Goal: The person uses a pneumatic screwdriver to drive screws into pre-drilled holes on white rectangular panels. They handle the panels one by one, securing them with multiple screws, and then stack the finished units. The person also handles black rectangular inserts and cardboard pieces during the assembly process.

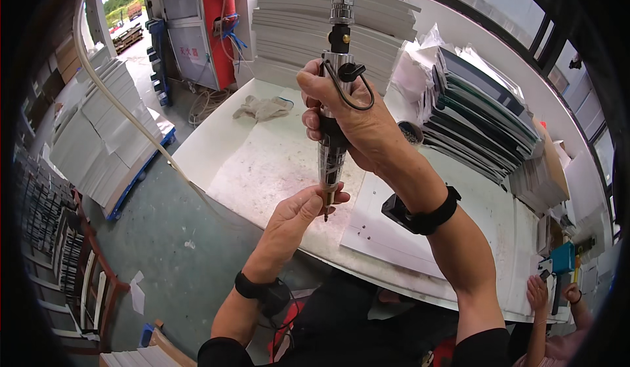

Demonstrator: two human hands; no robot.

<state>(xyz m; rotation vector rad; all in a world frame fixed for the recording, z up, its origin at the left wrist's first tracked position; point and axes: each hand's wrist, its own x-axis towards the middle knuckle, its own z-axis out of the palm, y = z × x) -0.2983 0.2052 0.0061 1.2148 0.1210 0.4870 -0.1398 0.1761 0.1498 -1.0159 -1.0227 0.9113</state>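
An air screwdriver (333,155) with a silver and black body hangs upright in front of me, tip down over the near part of the worktable (262,163). Its middle is gripped by my right hand (348,114), whose fingers wrap round the barrel beside a bent black lever. Lower down, my left hand (298,213) pinches the narrow nose with thumb and fingers. A dark bit (326,215) sticks out below those fingertips; whether a screw sits on it is too small to tell. Several small dark screws (364,231) lie on a white panel (387,236) to the right.
A crumpled glove (264,107) rests at the table's far left. White boards (289,32) are stacked behind, dark-edged panels (479,114) at right, near a small round container (410,132). Another person's hand (538,293) is at lower right. A curved hose (125,101) runs down the left.
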